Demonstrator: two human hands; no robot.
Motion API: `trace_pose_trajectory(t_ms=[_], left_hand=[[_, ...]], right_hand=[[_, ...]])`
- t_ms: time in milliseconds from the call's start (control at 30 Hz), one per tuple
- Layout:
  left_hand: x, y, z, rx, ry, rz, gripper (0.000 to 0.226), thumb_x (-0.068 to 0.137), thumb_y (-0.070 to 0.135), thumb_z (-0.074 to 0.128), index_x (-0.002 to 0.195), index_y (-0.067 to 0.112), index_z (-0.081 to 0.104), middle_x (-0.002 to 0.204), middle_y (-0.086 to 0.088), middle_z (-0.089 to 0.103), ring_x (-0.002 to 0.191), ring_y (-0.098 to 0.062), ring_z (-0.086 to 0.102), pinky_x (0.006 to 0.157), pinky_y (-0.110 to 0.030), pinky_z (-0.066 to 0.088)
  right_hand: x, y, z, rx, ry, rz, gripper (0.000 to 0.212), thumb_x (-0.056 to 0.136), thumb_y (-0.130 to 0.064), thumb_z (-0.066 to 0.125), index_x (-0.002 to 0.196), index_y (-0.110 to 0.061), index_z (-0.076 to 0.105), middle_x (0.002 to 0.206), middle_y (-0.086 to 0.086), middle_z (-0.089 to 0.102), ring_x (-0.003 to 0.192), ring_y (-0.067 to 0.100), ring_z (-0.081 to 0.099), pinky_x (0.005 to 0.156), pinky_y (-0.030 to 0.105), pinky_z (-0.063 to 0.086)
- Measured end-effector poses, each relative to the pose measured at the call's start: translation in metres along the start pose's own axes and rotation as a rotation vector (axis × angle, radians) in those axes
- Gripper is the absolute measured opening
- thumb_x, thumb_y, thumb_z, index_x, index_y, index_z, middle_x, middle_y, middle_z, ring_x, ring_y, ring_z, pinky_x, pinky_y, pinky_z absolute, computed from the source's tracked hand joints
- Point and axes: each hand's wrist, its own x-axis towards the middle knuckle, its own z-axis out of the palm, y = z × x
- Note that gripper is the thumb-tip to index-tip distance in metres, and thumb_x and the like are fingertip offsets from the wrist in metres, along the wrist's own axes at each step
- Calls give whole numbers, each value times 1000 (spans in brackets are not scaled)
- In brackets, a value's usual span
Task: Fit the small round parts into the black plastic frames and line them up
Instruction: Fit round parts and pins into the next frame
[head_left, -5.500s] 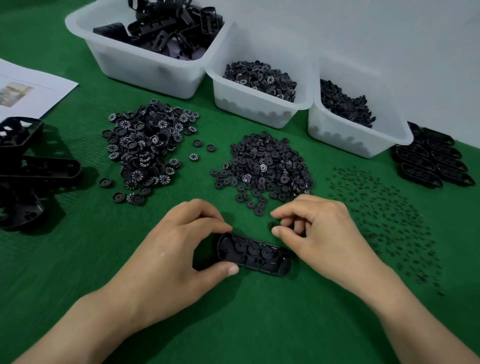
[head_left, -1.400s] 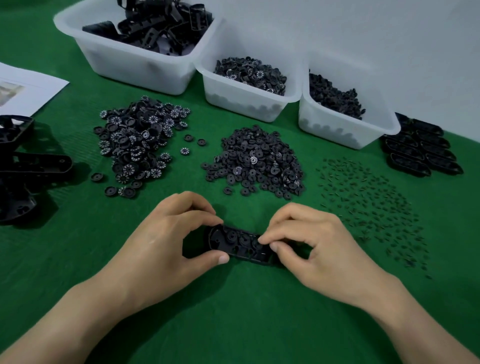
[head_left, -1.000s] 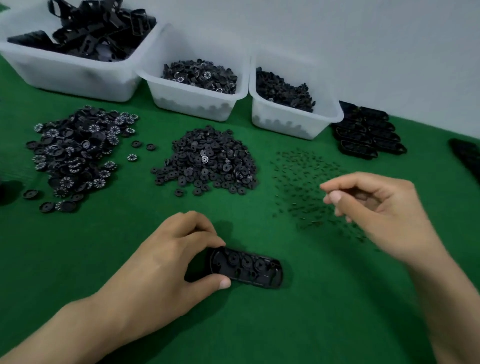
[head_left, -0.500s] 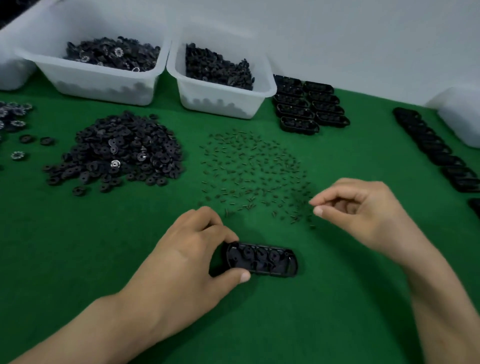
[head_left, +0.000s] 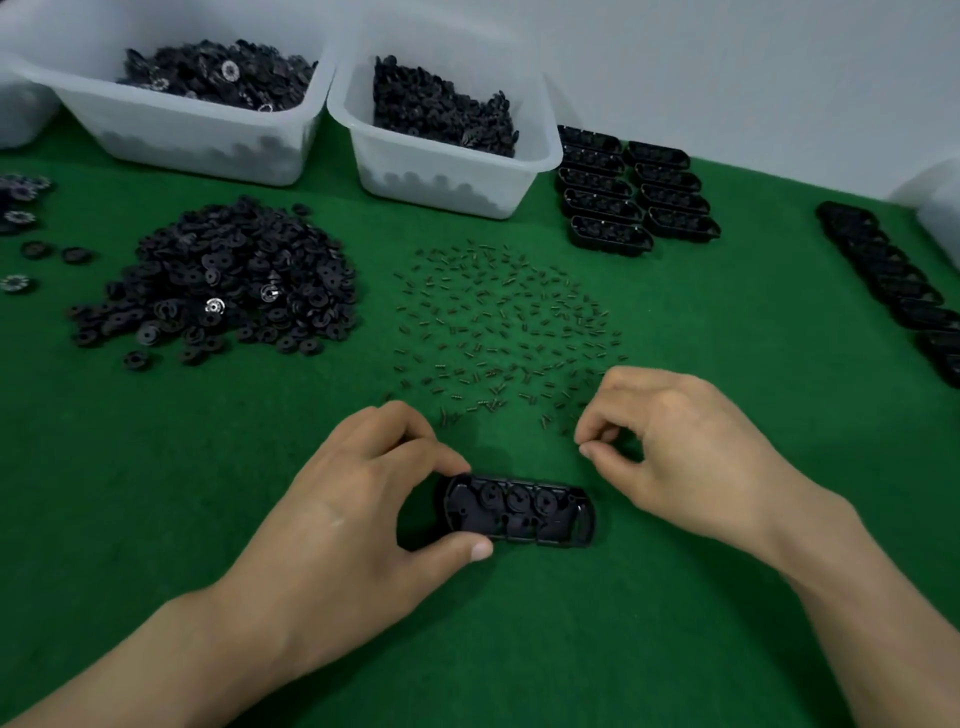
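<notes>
We cannot tell whether the pinched fingers (head_left: 597, 423) of the right hand (head_left: 691, 457) hold one of the tiny dark springs (head_left: 498, 322). The left hand (head_left: 353, 509) hides one end of the black oblong plastic frame (head_left: 519, 512).

right hand (head_left: 675, 457) | off black frame (head_left: 517, 512) | now pinching at near edge of scattered pins (head_left: 509, 322)
</notes>
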Motion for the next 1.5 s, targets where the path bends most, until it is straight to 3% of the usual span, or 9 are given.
trace_pose_trajectory(t_ms=[100, 200, 300, 500, 900, 1033, 1133, 1300, 1500], left_hand=[[-1, 0, -1, -8, 3, 2, 51, 70, 65, 57, 97, 24, 66, 92, 14, 48, 89, -6, 50, 75, -15, 39], [0, 0, 0, 8, 5, 4, 47, 67, 60, 61, 96, 22, 67, 90, 13, 48, 86, -7, 51, 74, -17, 40], [0, 0, 0, 1, 6, 9, 47, 69, 60, 63, 96, 22, 67, 90, 13, 48, 86, -7, 51, 74, -17, 40], [-1, -1, 1, -3, 10, 7, 49, 67, 62, 55, 96, 24, 66, 91, 13, 47, 87, -7, 50, 74, -18, 42], [-1, -1, 1, -8, 16, 10, 48, 68, 62, 54, 94, 24, 66, 90, 13, 48, 86, -7, 50, 75, -18, 42], [-1, -1, 1, -9, 23, 0, 45, 66, 58, 62, 95, 23, 66, 90, 13, 48, 86, -7, 51, 75, -18, 43], [-1, -1, 0, -5, 20, 1, 47, 68, 61, 62, 96, 23, 66, 91, 14, 48, 88, -6, 51, 74, -17, 42], [-3, 0, -1, -11, 8, -9, 50, 67, 63, 53, 96, 24, 66, 92, 15, 49, 88, -6, 51, 74, -14, 38], [-2, -1, 0, 10, 14, -2, 47, 67, 59, 61, 96, 23, 67, 91, 13, 49, 88, -7, 52, 76, -14, 39]], right_hand=[[-7, -10, 1, 227, 120, -30, 7, 78, -18, 65, 73, -22, 66, 74, -16, 57, 69, 0, 53, 63, 12, 41], [-10, -31, 16, 459, 170, -102, 4, 76, -16, 68, 76, -20, 70, 77, -11, 58, 75, 7, 56, 66, 16, 42], [-7, -39, 32, 512, 169, -94, 5, 75, -17, 69, 78, -19, 72, 79, -5, 56, 78, 10, 54, 71, 23, 43], [-5, -37, 37, 588, 199, -79, 7, 74, -17, 70, 78, -21, 74, 77, -6, 55, 73, 9, 54, 68, 20, 41], [-6, -38, 37, 501, 180, -80, 6, 73, -15, 68, 74, -18, 73, 75, -8, 59, 72, 8, 56, 66, 24, 44], [-4, -29, 20, 521, 215, -68, 14, 77, -16, 69, 88, -23, 73, 80, -10, 64, 74, 7, 59, 67, 17, 46], [-1, -7, 3, 520, 331, 64, 18, 78, -9, 70, 83, -27, 72, 75, -14, 64, 70, 3, 57, 62, 10, 42], [8, 2, 6, 212, 148, 91, 12, 78, -12, 71, 82, -23, 72, 77, -17, 57, 69, -4, 51, 61, 8, 38], [16, -2, 12, 143, 116, 77, 9, 79, -15, 70, 84, -22, 72, 78, -12, 58, 65, -6, 46, 63, 12, 32]])
